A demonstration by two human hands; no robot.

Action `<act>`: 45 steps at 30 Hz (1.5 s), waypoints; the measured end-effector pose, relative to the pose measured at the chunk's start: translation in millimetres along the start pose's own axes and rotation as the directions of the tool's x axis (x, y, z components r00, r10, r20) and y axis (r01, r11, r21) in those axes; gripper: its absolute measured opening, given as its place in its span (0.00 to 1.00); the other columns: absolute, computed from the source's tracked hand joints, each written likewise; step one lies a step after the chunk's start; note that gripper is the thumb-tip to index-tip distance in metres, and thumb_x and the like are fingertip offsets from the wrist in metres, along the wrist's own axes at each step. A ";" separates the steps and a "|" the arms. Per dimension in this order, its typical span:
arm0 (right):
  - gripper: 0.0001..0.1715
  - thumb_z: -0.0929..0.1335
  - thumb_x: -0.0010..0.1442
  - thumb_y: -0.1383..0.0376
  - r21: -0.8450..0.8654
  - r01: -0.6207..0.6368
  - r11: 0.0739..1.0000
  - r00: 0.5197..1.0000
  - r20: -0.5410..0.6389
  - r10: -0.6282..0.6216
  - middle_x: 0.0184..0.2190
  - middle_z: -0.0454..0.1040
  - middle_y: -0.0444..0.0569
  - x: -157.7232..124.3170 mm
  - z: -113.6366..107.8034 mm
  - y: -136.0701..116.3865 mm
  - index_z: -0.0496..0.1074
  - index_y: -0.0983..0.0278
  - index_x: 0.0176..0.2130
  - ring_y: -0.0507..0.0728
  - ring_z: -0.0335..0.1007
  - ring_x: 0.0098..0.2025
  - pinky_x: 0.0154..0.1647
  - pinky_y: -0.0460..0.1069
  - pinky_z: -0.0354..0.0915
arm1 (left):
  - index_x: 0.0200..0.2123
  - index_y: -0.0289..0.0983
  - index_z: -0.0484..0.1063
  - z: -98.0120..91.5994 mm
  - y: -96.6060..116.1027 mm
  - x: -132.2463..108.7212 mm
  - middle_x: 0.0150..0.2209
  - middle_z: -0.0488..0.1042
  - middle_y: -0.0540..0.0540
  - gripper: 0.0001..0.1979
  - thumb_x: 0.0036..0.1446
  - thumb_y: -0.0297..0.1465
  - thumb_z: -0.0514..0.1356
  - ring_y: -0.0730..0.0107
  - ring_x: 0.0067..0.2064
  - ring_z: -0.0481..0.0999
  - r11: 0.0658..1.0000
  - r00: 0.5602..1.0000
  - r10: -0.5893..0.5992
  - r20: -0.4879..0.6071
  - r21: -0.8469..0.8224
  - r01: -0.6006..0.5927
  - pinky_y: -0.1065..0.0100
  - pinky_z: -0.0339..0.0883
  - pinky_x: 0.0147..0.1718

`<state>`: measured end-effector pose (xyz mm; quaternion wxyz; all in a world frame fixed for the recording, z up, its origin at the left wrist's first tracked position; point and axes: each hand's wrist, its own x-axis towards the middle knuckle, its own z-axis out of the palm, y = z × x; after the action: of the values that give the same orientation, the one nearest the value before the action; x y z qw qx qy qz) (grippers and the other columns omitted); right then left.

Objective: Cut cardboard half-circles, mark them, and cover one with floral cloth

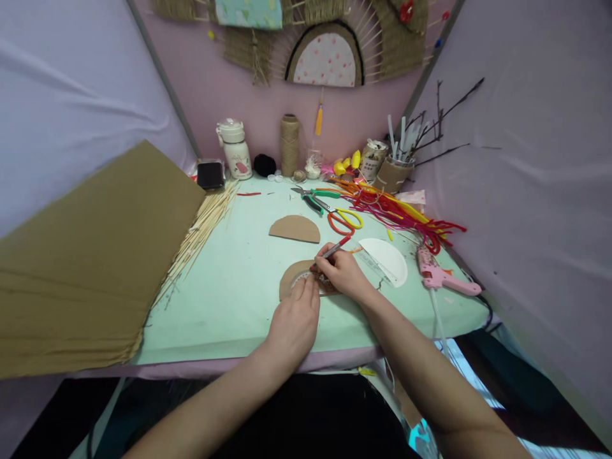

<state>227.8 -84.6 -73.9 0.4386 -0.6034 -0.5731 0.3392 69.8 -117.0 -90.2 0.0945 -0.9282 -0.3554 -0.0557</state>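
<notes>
A brown cardboard half-circle (288,278) lies near the front of the pale green table (229,287). A clear protractor (302,278) rests on it. My left hand (295,317) presses flat on the protractor and cardboard, fingers stretched out. My right hand (343,270) is closed round a red and grey pen (335,249), whose tip touches the cardboard by the protractor's edge. A second brown half-circle (295,229) lies farther back. A white paper half-circle (386,258) sits right of my right hand.
A large cardboard sheet (90,255) leans at the left beside several thin bamboo sticks (203,229). Green pliers (313,196), red and yellow scissors (345,220), pipe cleaners (406,217) and a pink glue gun (442,275) lie right. A bottle (235,150) and twine spool (289,145) stand behind.
</notes>
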 end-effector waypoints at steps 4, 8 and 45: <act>0.05 0.64 0.59 0.64 -0.017 -0.011 1.000 1.000 0.004 0.011 0.25 0.76 0.46 -0.6 0.1 -1.4 0.66 0.62 0.31 0.57 0.77 0.32 0.30 0.47 0.65 | 0.58 0.22 0.64 -0.1 0.2 -0.1 0.60 0.66 0.30 0.25 0.57 0.18 0.46 0.54 0.61 0.67 1.000 1.000 0.003 -0.014 -0.001 -0.003 0.57 0.68 0.54; 0.05 0.64 0.59 0.64 -0.032 -0.002 0.999 1.000 0.005 0.002 0.25 0.76 0.46 0.2 0.0 -0.9 0.66 0.62 0.31 0.57 0.78 0.33 0.30 0.47 0.66 | 0.58 0.24 0.65 0.4 0.3 -0.4 0.60 0.67 0.32 0.25 0.58 0.18 0.46 0.55 0.61 0.67 1.000 1.000 0.002 -0.017 0.009 -0.002 0.58 0.67 0.55; 0.06 0.63 0.60 0.65 -0.103 0.025 0.994 0.999 0.037 -0.021 0.28 0.78 0.46 -0.2 -0.2 -0.5 0.66 0.62 0.31 0.54 0.75 0.31 0.31 0.46 0.65 | 0.58 0.20 0.63 7.6 -1.4 -2.2 0.60 0.66 0.29 0.26 0.56 0.17 0.47 0.52 0.61 0.67 1.000 0.998 0.005 -0.063 -0.022 -0.007 0.56 0.67 0.55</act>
<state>227.7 -84.8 -73.4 0.4004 -0.6125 -0.6046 0.3145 67.5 -115.7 -97.9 0.0955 -0.9281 -0.3489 -0.0885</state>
